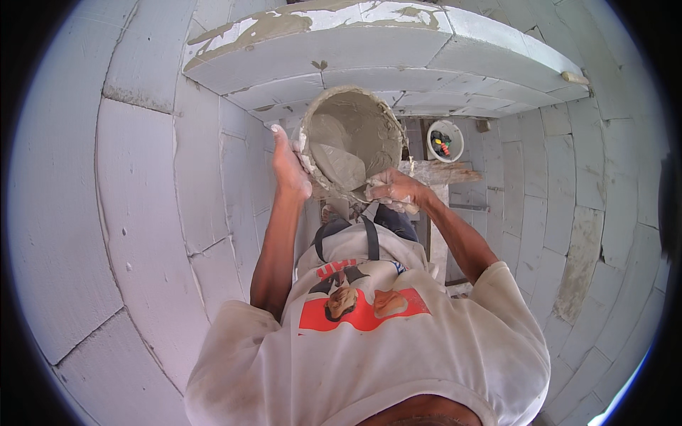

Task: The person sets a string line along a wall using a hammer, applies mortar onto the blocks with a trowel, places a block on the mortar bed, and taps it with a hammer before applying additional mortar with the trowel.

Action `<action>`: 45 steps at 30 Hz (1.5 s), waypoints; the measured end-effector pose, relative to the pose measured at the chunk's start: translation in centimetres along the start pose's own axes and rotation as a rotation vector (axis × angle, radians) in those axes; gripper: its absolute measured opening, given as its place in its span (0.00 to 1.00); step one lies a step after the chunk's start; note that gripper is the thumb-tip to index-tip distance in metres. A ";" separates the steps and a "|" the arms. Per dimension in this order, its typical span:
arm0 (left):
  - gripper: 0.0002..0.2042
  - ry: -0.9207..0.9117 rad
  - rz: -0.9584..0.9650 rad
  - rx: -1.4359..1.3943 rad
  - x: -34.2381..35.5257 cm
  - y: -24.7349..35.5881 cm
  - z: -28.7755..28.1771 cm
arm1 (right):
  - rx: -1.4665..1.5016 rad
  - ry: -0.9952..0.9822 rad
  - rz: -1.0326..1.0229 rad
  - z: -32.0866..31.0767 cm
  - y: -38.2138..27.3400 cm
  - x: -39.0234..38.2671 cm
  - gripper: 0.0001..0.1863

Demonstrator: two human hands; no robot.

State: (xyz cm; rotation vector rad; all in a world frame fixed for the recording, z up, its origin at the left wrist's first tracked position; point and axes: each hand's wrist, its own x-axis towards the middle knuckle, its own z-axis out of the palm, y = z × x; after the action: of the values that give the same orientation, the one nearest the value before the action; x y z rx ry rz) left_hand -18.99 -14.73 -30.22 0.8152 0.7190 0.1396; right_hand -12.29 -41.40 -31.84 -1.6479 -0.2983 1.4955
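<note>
A mortar-caked bucket (389,113) is held in front of my body, its mouth facing up toward me. Wet grey mortar lines its inside, and a flat, mortar-coated piece (339,167) lies in it; its kind is hard to make out. Against the bucket's left side rests my left hand (291,167), palm to the wall, fingers stretched upward and not wrapped round it. My right hand (394,188) is closed at the near right rim, with mortar smeared on its fingers. Whether it also grips a handle there is hidden.
Ahead stands a low wall of pale blocks (320,53), wet mortar (266,27) along its top. A small white bucket (446,140) with dark and coloured items sits beyond a wooden plank (447,172). Block walls rise close on the left (142,177) and right (550,163).
</note>
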 end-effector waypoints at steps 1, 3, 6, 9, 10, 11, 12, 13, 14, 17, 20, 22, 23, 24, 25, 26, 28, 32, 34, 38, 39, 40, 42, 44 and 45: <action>0.36 0.052 -0.010 -0.022 0.1 -0.1 0.3 | 0.180 0.001 -0.019 0.2 -0.2 -0.7 0.10; 0.41 0.000 -0.023 -0.071 0.1 0.1 0.9 | 0.415 0.040 -0.075 -0.1 -0.4 -2.2 0.09; 0.37 0.045 -0.030 -0.134 -0.3 0.1 0.9 | 0.587 0.080 -0.265 -1.0 -0.6 -3.0 0.08; 0.38 0.044 -0.031 -0.111 0.3 -0.5 -2.5 | 0.683 0.149 -0.431 -3.4 -2.6 -4.4 0.10; 0.38 0.013 -0.032 -0.103 0.0 -0.6 -2.2 | 0.683 0.174 -0.452 -4.5 -3.2 -5.1 0.10; 0.40 0.039 -0.040 -0.080 -0.4 -0.4 -2.0 | 0.731 0.246 -0.552 -5.7 -4.1 -5.8 0.12; 0.42 0.067 -0.046 -0.057 -0.7 -0.4 -1.9 | 0.778 0.316 -0.651 -7.1 -5.0 -6.4 0.13; 0.42 0.050 -0.042 -0.052 -0.9 -0.4 -2.1 | 0.755 0.397 -0.701 -8.7 -6.1 -7.0 0.14; 0.44 0.057 -0.041 -0.034 -1.1 -0.6 -2.5 | 0.731 0.480 -0.746 -10.4 -7.2 -7.7 0.15; 0.46 0.057 -0.068 0.005 -1.2 -1.1 -3.9 | 0.509 0.921 -0.783 -16.2 -8.8 -7.7 0.13; 0.45 0.063 -0.112 0.036 -0.8 -1.8 -5.5 | -0.274 1.531 -0.681 -23.4 -6.9 -4.9 0.14; 0.44 0.076 -0.123 0.047 -0.7 -2.0 -5.6 | -0.521 1.694 -0.687 -24.3 -6.2 -2.9 0.15; 0.44 0.055 -0.124 0.030 -0.6 -2.0 -5.4 | -0.778 1.847 -0.683 -24.5 -6.3 -2.3 0.17; 0.44 0.032 -0.126 0.013 -0.5 -2.2 -5.1 | -0.780 1.849 -0.680 -24.0 -5.8 -1.7 0.17; 0.44 0.045 -0.123 0.008 -0.5 -2.3 -5.3 | -0.772 1.721 -0.570 -21.4 -6.3 -1.0 0.17; 0.44 0.045 -0.118 -0.002 -0.6 -2.3 -5.3 | -0.763 1.597 -0.459 -18.9 -6.4 -0.6 0.18; 0.44 0.038 -0.122 -0.013 -0.6 -2.5 -4.5 | -0.876 1.511 -0.517 -15.9 -5.1 0.3 0.16; 0.48 0.006 -0.099 -0.013 -0.8 -2.2 -2.6 | -0.963 1.331 -0.434 -13.4 -7.6 -3.2 0.16; 0.47 -0.006 -0.106 -0.006 -0.5 -2.4 -2.4 | -1.079 1.382 -0.317 -15.7 -9.9 -5.9 0.19; 0.45 -0.031 -0.065 0.005 -0.3 -2.2 -1.3 | -1.346 1.417 0.048 -23.9 -11.3 -9.8 0.16; 0.45 -0.036 -0.054 0.022 -0.5 -2.0 -0.7 | -1.357 1.404 0.140 -26.7 -11.4 -10.7 0.16; 0.45 -0.035 -0.059 0.022 -0.9 -1.7 0.1 | -1.367 1.383 0.227 -29.4 -11.5 -11.7 0.15; 0.42 0.003 -0.061 0.033 -1.5 -0.9 1.6 | -1.329 1.351 0.388 -33.5 -12.4 -14.8 0.13; 0.41 0.032 -0.063 0.067 -0.5 -1.1 0.9 | -1.267 1.410 0.415 -35.4 -12.1 -16.4 0.12; 0.39 0.066 -0.063 0.096 -0.3 -1.3 0.3 | -1.277 1.442 0.292 -35.8 -10.3 -16.7 0.12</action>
State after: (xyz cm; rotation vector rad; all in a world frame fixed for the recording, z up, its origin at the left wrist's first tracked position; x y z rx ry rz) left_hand -19.23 -15.98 -30.81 0.8816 0.8181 0.0761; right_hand 19.39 -61.94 -16.34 -3.3605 -0.1537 -0.2673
